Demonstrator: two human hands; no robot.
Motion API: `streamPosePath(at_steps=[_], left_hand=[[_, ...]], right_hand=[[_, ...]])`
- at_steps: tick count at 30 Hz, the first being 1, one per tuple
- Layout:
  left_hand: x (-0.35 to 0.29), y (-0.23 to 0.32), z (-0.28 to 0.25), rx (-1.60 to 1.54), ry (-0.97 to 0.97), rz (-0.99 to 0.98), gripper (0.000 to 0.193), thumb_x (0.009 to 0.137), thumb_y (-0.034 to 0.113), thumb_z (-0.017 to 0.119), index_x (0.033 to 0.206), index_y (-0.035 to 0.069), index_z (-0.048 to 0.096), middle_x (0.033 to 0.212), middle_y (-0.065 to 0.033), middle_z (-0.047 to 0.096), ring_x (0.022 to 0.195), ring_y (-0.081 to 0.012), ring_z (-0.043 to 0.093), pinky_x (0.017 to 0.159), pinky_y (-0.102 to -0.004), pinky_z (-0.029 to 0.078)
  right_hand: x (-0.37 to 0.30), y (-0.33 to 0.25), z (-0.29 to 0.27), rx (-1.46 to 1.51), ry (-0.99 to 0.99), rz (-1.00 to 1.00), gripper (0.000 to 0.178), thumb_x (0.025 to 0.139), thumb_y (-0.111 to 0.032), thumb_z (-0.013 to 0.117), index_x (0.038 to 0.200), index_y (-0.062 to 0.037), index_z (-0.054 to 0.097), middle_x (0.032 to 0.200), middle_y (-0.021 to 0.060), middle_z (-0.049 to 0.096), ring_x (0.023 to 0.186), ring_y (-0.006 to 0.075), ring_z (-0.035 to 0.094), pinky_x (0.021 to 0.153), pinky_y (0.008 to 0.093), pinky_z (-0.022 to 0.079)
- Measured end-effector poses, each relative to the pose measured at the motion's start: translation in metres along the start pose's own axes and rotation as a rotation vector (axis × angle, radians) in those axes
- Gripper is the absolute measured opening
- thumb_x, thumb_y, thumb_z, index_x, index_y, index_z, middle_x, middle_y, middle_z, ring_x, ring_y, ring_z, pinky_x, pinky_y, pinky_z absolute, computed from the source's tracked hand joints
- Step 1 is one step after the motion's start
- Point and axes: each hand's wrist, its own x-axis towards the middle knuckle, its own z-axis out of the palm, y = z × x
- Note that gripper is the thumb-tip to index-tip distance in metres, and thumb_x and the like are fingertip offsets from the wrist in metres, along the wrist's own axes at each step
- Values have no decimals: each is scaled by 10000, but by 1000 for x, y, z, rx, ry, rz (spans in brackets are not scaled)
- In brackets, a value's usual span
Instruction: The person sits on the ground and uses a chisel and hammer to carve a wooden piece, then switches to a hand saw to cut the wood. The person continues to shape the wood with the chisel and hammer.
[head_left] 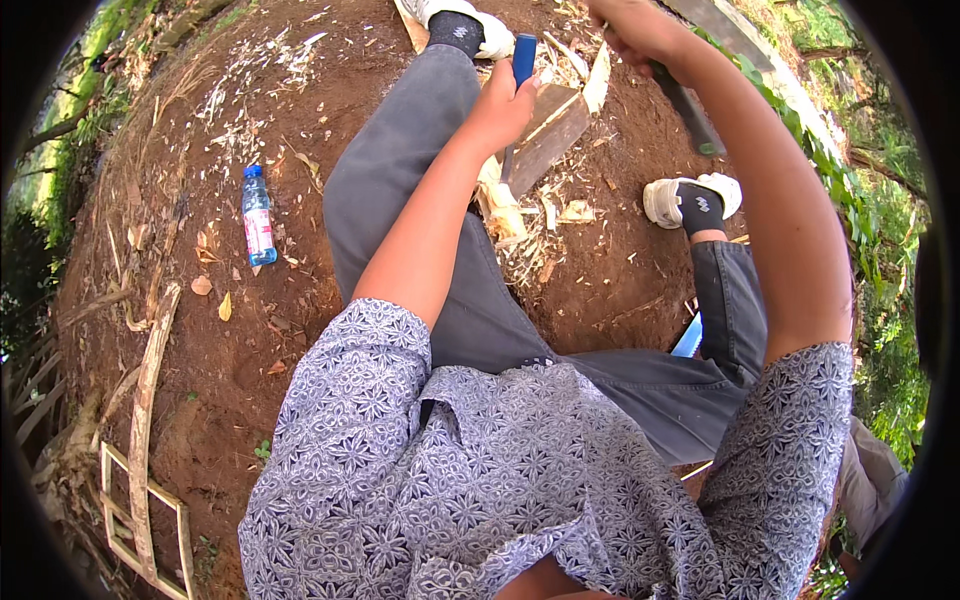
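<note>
My left hand [503, 108] is closed around the blue handle of a chisel [524, 60]. Its thin metal shaft comes out below my fist and points down at a pale, splintered piece of wood [502, 212] between my legs. A brown wooden block [553, 140] with a lighter cut strip lies just right of that fist. Raised at the top right, my right hand [640, 35] is closed, its fingers partly cut off by the picture's edge. A long, dark, flat tool [686, 112] extends from under it toward my right foot; its kind is unclear.
Wood chips [265, 75] litter the brown soil. To the left lies a clear plastic bottle [257, 218] with a blue cap. A long stick [150, 430] crosses a light wooden frame [185, 545] at lower left. Something blue [688, 337] shows beside my right leg.
</note>
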Motion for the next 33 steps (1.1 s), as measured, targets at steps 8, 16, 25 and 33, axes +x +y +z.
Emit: streamPosePath(at_steps=[8,16,25,33], left_hand=[[3,6,-5,-14,-17,3,235,1069,211,519,1195,18,477,875,-27,560,749,-111,575,719,-307,514],[9,-4,-14,43,98,-60,238,1069,236,509,1129,9,470,826,-42,579,686,-132,591,667,-329,519],[52,-78,-10,313,242,-292,381,1013,239,557,1079,-116,437,808,-197,658,592,-275,679,525,-387,542],[-9,52,3,-659,-31,-230,236,1038,283,598,922,98,508,574,67,335,450,-69,319,430,-255,278]], right_hand=[[16,7,-7,-778,-263,-131,471,1005,-398,463,930,3,700,787,174,691,719,294,648,667,461,504],[-39,-33,-2,-458,-317,72,423,1025,-338,445,975,-2,697,746,111,631,550,211,552,522,398,462],[-191,35,-45,306,-148,314,348,1079,-429,481,911,-128,526,613,-110,323,492,16,322,432,232,297],[-318,80,-72,562,198,449,334,1087,-396,481,938,-103,541,623,-74,349,459,29,322,425,213,298]])
